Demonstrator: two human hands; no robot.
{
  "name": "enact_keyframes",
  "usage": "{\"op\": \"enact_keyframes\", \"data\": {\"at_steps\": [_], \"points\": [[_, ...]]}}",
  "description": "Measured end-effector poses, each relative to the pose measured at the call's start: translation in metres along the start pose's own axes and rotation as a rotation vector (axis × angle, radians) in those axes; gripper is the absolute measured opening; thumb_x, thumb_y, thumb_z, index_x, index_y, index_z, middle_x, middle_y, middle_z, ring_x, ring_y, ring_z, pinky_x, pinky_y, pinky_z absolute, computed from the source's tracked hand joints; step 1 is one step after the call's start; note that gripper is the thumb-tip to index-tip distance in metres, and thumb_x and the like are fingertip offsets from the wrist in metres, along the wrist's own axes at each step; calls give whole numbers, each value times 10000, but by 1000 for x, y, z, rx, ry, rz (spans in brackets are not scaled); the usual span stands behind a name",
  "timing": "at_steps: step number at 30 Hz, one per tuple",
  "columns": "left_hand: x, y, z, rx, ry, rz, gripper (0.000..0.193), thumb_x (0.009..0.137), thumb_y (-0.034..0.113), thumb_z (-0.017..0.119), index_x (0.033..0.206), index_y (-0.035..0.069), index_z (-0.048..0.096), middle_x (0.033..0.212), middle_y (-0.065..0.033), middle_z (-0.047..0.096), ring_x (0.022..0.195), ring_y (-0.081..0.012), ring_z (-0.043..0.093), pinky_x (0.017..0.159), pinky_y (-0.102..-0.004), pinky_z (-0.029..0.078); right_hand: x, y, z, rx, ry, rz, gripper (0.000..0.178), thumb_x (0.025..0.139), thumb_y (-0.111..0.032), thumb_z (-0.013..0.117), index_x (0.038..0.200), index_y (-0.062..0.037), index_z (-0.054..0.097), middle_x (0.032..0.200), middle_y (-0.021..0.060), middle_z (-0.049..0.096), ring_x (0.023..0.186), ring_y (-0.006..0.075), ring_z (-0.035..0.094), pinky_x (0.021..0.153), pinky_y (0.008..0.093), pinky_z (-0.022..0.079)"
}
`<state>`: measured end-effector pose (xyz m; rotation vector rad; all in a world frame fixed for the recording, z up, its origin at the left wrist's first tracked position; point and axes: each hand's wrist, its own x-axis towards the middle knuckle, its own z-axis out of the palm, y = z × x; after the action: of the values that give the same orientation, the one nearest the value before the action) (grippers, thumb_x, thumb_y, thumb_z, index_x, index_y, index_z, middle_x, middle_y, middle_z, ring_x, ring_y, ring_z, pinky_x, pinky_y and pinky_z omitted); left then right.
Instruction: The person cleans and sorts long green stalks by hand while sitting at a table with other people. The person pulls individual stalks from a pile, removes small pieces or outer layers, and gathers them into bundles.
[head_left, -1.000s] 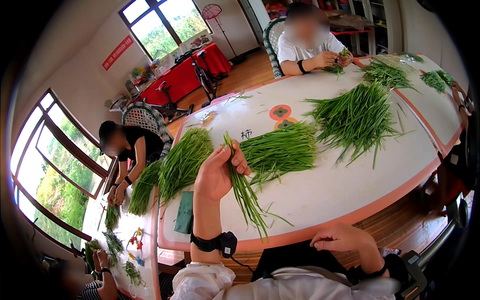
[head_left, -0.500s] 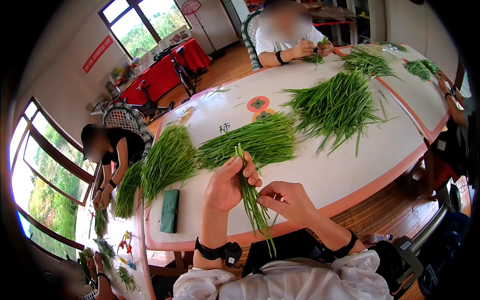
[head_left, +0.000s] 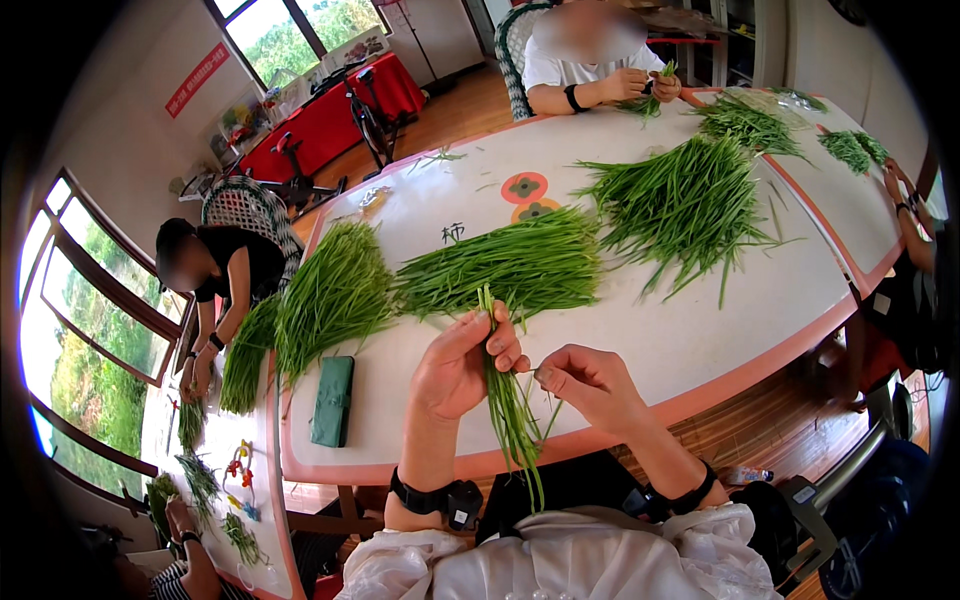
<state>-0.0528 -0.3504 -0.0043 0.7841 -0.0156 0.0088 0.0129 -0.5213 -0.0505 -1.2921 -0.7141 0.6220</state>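
My left hand (head_left: 458, 368) is wrapped round a small bunch of chives (head_left: 512, 428), holding it above the near edge of the table. The cut ends stick up past my thumb and the long thin stalks hang down below. Close by on the right, my right hand (head_left: 592, 392) is closed in a pinch, with a thin green stalk at its fingertips. Just beyond my hands lies a wide pile of chives (head_left: 505, 262). A second pile (head_left: 335, 295) lies to its left, and a looser heap (head_left: 685, 205) spreads out at the right.
A dark green wallet-like case (head_left: 332, 400) lies left of my forearm on the white, pink-edged table (head_left: 700, 345). Across from me a person (head_left: 590, 65) handles greens. Another person (head_left: 235, 265) bends over stalks at the left. More hands work at the far right and lower left.
My right hand has moved slightly up and right, away from the bunch, with a thin stalk in its pinch. My left hand keeps its grip. The whole view has shifted slightly.
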Motion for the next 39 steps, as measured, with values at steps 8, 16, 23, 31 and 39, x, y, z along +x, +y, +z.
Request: {"op": "enact_keyframes", "data": {"at_steps": [8,16,23,31,39], "points": [[-4,4,-10,-123,-48,7,141,917,218,465,996,107,500,670,40,348,595,-87,349,617,-265,345,-24,-5,-13,82,-119,116,180,864,-165,579,852,13,604,705,-2,579,634,53,496,568,209,418],[-7,7,-23,-248,-96,33,145,922,233,447,989,112,492,679,35,366,612,-99,362,645,-279,356,-70,-12,-55,-474,-328,263,195,831,-212,623,853,-19,614,710,30,617,572,133,508,558,261,430],[-2,0,-20,-224,-115,29,147,920,233,452,989,109,491,682,29,375,616,-107,370,652,-289,366,-60,-21,-24,-487,-45,-82,144,760,-144,664,869,-65,613,771,52,592,737,211,555,605,315,451],[-5,0,-9,-146,-70,41,163,931,226,432,1015,105,503,696,28,366,629,-107,359,661,-285,354,-30,-16,18,-665,-4,-444,213,712,-95,664,904,-96,570,811,46,561,788,249,525,647,338,452],[-8,-2,-11,-103,-51,96,174,939,216,410,1029,97,500,707,23,359,641,-108,366,662,-289,356,-26,-15,29,-727,76,-472,203,702,-66,657,872,-66,545,800,57,550,777,256,513,653,339,441]]}}
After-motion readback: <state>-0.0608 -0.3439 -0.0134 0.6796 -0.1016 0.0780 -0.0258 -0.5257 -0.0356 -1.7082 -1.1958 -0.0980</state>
